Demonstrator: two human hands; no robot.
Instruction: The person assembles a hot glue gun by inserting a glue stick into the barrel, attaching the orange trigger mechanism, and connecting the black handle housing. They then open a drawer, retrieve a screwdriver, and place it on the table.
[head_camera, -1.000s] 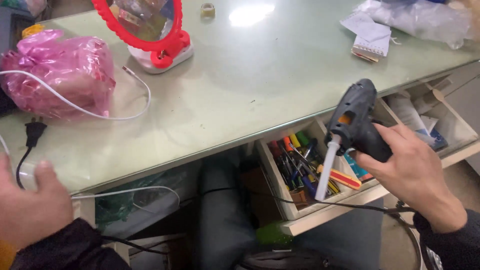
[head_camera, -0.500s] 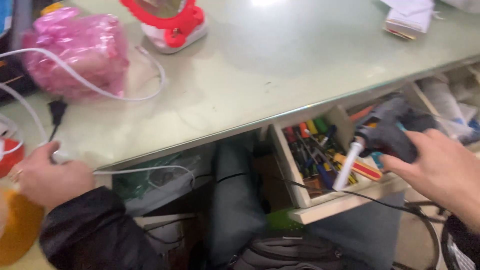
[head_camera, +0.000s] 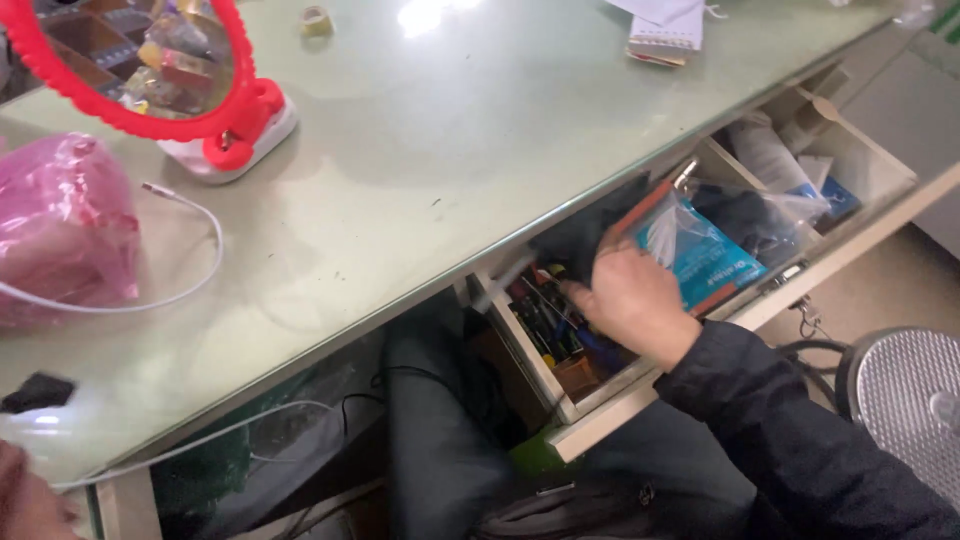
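Open drawer (head_camera: 600, 425): right hand (head_camera: 630, 300) lays glue gun (head_camera: 590, 240) leftward.

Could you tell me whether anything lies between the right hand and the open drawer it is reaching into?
Nothing visible does: the right hand is already inside the open drawer, over the pens and tools, holding a dark object under the desk edge.

Red mirror (head_camera: 150, 70), pink bag (head_camera: 60, 230), stool (head_camera: 905, 400)

Left hand (head_camera: 25, 500) cut off at the corner — glue gun (head_camera: 585, 240) blurred, half hidden.
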